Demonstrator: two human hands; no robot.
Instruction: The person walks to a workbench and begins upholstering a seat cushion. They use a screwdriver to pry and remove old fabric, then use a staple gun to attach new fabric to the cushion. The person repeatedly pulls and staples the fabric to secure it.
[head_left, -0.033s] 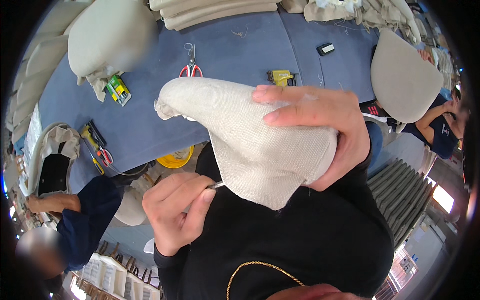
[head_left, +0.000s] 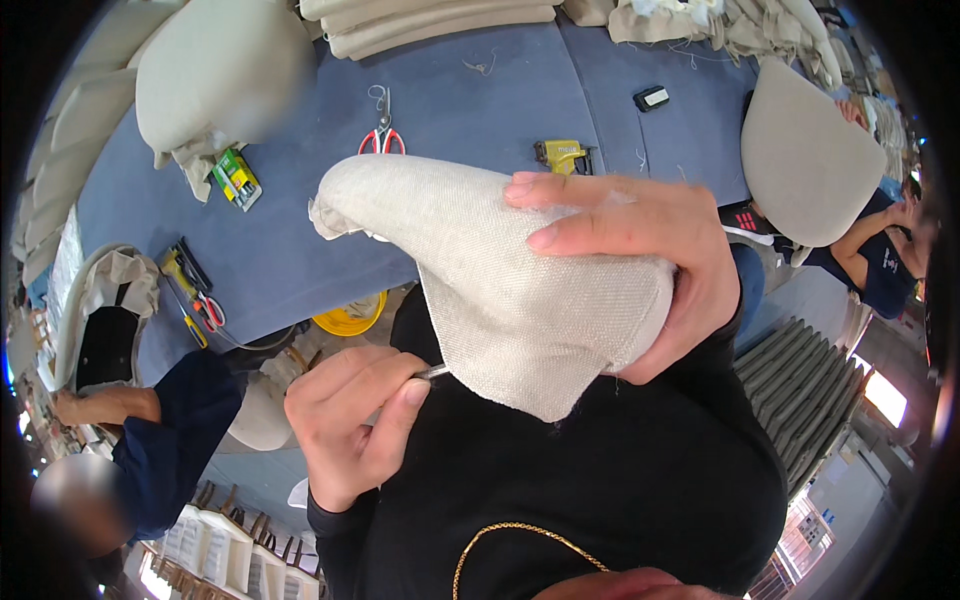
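Near the middle of the view, a beige fabric-covered cushion [head_left: 500, 260] is held up in front of my chest. Its loose fabric hangs down to a pointed corner. My right hand [head_left: 640, 250] clasps its right end, with fingers over the top and the thumb side underneath. At the lower left edge of the fabric, my left hand [head_left: 360, 415] pinches a thin metal tool [head_left: 434, 371]. The tool's far end meets the fabric edge, and the rest is hidden in my fingers. Behind the cushion lie red-handled scissors [head_left: 382, 135] on the blue-grey table [head_left: 330, 230].
A yellow staple gun [head_left: 563, 156], a small black box [head_left: 651, 98] and a green packet [head_left: 236, 180] lie on the table. Beige padded pieces [head_left: 215, 75] stand at the back left. Co-workers handle covered pieces at left and right. A yellow bowl [head_left: 352, 318] sits below the table edge.
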